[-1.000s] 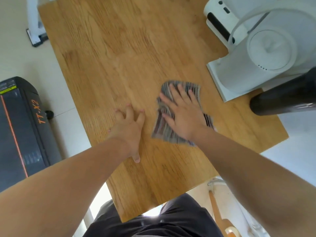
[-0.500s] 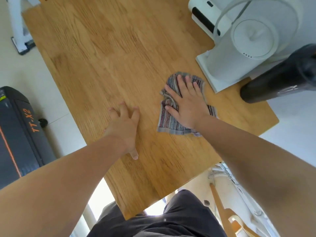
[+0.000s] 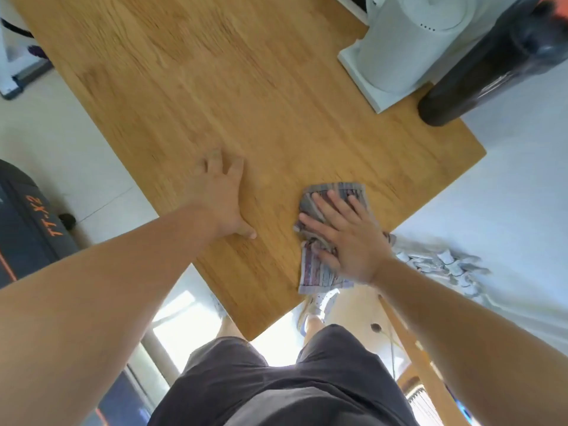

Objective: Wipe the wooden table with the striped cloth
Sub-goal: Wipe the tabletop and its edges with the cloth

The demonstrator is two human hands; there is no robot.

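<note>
Striped cloth (image 3: 316,272) bunched on tabletop (image 3: 246,87) by its near-right edge | right hand (image 3: 347,238) flat on cloth, fingers straight, pressing | left hand (image 3: 221,198) spread flat on bare wood, holding nothing | white appliance (image 3: 399,47), dark cylinder (image 3: 491,63) far right

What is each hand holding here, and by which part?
Nothing is gripped. The right hand presses straight fingers flat on the middle of the striped cloth; the left hand rests flat on the wooden table.
</note>
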